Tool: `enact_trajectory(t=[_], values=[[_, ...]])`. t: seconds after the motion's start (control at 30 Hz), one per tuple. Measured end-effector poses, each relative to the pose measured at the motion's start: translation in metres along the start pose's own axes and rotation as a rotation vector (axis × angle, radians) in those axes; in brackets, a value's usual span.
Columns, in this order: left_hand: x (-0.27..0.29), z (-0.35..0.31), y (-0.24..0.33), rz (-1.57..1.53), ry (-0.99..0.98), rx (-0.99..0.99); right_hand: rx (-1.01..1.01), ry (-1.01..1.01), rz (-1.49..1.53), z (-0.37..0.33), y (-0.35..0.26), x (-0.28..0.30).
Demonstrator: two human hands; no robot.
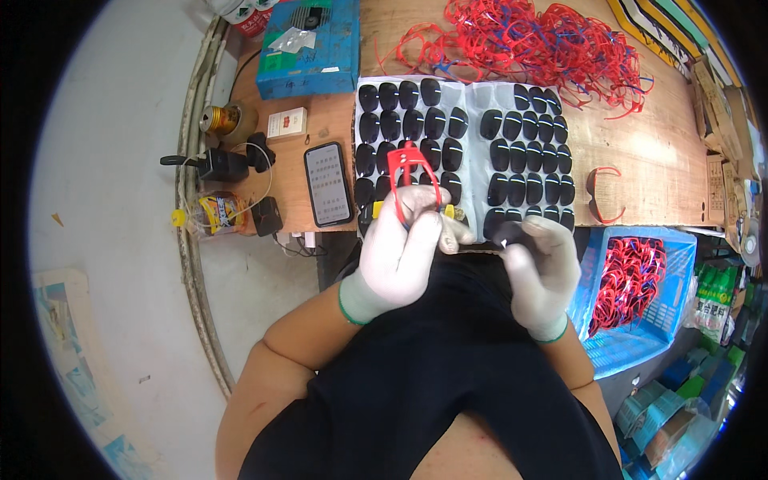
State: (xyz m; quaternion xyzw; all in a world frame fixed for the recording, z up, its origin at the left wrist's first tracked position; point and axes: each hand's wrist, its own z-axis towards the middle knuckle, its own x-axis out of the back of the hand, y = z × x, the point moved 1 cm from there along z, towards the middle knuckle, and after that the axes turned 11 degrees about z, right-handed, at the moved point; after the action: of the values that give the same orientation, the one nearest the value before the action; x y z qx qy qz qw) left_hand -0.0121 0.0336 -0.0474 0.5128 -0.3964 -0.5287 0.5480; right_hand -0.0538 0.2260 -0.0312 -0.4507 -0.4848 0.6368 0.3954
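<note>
My left hand (394, 260), in a white glove with a green cuff, is closed around a red glasses frame (392, 164), which stands up above the fingers. Between the thumb and finger of my gloved right hand (546, 280) is a dark sunglass lens (507, 233), held a little to the right of the frame. Just beyond both hands, rows of dark lenses (412, 124) lie on a white sheet (474, 104). Something yellow (449, 211) shows beside my left fingers, partly hidden by them.
A tangled heap of red frames (528, 40) covers the table's far side. One pair of red-framed sunglasses (593, 196) lies at right, above a blue crate (632, 352) of red frames. Left are a phone (329, 184), a small white box (287, 123), a can (220, 120) and a blue box (310, 76).
</note>
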Motion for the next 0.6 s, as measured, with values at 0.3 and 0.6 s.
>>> enact_trajectory(t=[0.3, 0.6], values=[[0.004, -0.004, 0.019, 0.602, -0.270, -0.055, 0.098, -0.384, -0.330, 0.021, -0.015, -0.004], [0.004, -0.004, 0.016, 0.749, -0.474, -0.013, -0.082, -0.310, -0.127, 0.019, -0.010, -0.001]])
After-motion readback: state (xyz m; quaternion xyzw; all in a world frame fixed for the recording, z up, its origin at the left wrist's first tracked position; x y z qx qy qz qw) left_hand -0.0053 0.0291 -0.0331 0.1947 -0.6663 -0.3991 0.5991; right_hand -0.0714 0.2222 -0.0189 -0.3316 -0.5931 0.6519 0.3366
